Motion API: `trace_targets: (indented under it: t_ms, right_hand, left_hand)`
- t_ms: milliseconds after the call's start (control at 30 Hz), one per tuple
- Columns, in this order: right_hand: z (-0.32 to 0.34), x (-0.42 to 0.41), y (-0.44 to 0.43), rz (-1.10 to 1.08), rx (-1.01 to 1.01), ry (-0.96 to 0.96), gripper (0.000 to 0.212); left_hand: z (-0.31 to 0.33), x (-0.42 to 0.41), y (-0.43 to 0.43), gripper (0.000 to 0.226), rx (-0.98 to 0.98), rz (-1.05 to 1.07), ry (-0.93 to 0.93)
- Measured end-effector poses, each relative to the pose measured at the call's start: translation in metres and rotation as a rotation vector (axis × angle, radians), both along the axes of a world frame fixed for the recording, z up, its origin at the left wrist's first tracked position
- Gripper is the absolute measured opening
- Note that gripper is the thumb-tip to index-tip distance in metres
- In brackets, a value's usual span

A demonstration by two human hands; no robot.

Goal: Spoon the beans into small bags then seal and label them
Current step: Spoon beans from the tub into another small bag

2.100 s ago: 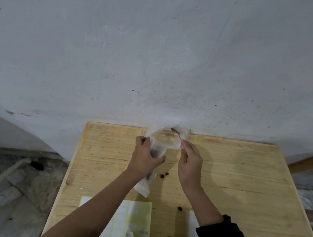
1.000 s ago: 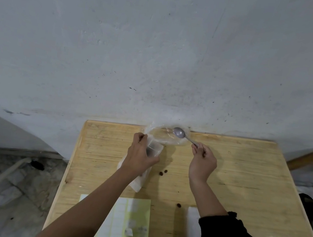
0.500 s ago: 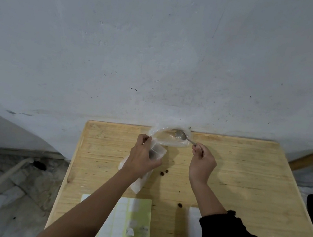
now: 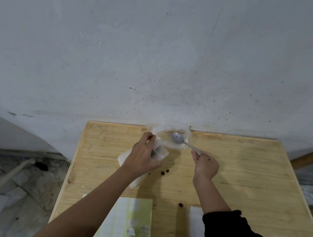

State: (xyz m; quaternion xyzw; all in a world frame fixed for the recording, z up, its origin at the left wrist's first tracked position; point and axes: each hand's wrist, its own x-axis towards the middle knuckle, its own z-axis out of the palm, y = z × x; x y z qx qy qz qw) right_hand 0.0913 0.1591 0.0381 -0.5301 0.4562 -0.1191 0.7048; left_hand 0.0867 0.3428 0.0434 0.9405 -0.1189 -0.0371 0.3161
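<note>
What looks like 1 bean sits in the spoon [image 4: 177, 137], dipped into the clear plastic container [image 4: 187, 135] at the table's [image 4: 244, 171] far edge. The right hand [image 4: 206, 164] pinches its handle. The left hand [image 4: 142, 156] grips the small bag [image 4: 159, 153] close by, ready for filling. 3 loose beans [image 4: 163, 173] lie nearer.
</note>
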Motion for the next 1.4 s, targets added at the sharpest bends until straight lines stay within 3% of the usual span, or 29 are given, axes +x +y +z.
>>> trace_targets:
  t_ms: [133,367,733,833,1000,1233,1400]
  right_hand:
    - [0.001,0.000,-0.002,-0.074,0.111,0.025,0.020]
    - [0.014,0.000,0.000,-0.039,0.097,-0.046,0.016]
    - [0.035,-0.006,0.005,0.420,-0.126,-0.249,0.015]
    - [0.034,-0.008,0.007,0.451,-0.134,-0.265,0.016]
    - [0.040,-0.008,-0.001,0.324,-0.070,-0.326,0.016]
    - [0.035,-0.010,-0.039,-0.122,0.059,-0.462,0.020]
    - [0.017,-0.017,-0.052,-0.290,0.034,-0.374,0.018]
  left_hand:
    - [-0.003,-0.002,0.002,0.064,0.004,0.035,0.038]
    - [-0.004,-0.002,0.002,0.068,-0.102,0.160,0.137]
    - [0.001,0.008,0.005,0.074,-0.171,0.250,0.170]
    - [0.003,0.008,0.005,0.076,-0.168,0.245,0.188]
    - [0.003,0.008,0.006,0.077,-0.149,0.243,0.212]
    - [0.003,0.007,0.006,0.072,-0.154,0.253,0.221]
    - [0.003,0.005,0.006,0.074,-0.152,0.245,0.211]
